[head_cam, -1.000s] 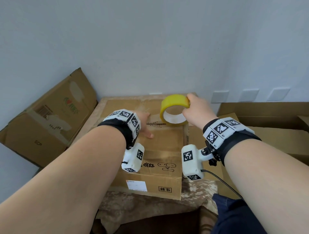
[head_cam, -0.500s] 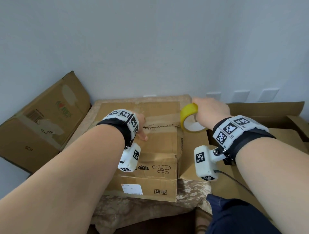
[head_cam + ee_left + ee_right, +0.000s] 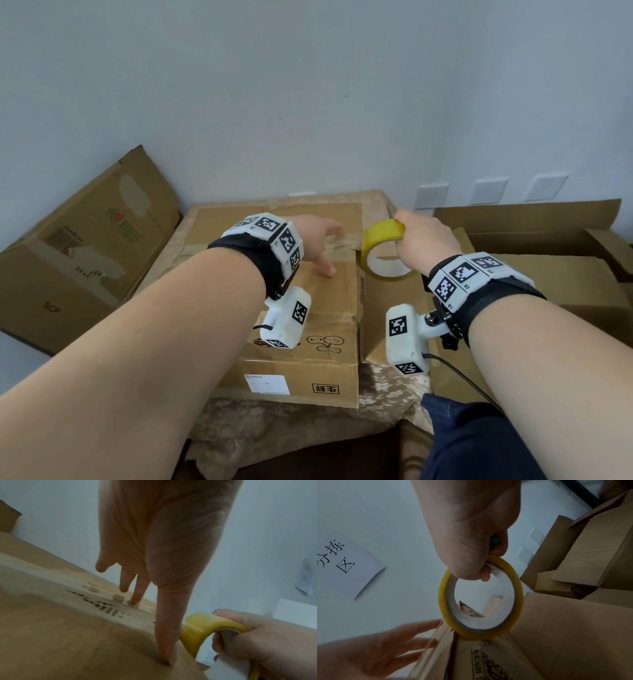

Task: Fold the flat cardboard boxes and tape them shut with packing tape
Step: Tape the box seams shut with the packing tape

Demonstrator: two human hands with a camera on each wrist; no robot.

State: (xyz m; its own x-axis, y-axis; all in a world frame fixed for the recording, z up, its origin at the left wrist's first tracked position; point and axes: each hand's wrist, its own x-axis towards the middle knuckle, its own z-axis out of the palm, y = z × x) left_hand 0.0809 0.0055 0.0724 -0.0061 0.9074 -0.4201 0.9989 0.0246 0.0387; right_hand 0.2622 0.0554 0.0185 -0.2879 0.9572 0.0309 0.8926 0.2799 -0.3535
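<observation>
A folded cardboard box [image 3: 301,308] sits on a cloth-covered table in front of me. My left hand [image 3: 317,245] lies flat on its top with straight fingers [image 3: 163,639] pressing down by the flap seam. My right hand [image 3: 423,241] grips a yellow tape roll [image 3: 382,236] at the box's right edge, fingers curled through its white core [image 3: 488,574]. A clear strip of tape [image 3: 340,240] runs from the roll leftward along the seam to my left hand. In the right wrist view the roll [image 3: 479,632] hangs over the box's edge.
A large closed carton [image 3: 82,253] leans against the wall at left. Opened and flattened cartons [image 3: 548,246] are stacked to the right. Wall sockets [image 3: 488,192] sit on the wall behind. A paper sign [image 3: 347,563] hangs on the wall. The patterned tablecloth [image 3: 387,383] shows under the box.
My right hand has carried the tape roll to the right, from over the box top to past its right edge, drawing tape along the seam. The left hand stays pressed on the box.
</observation>
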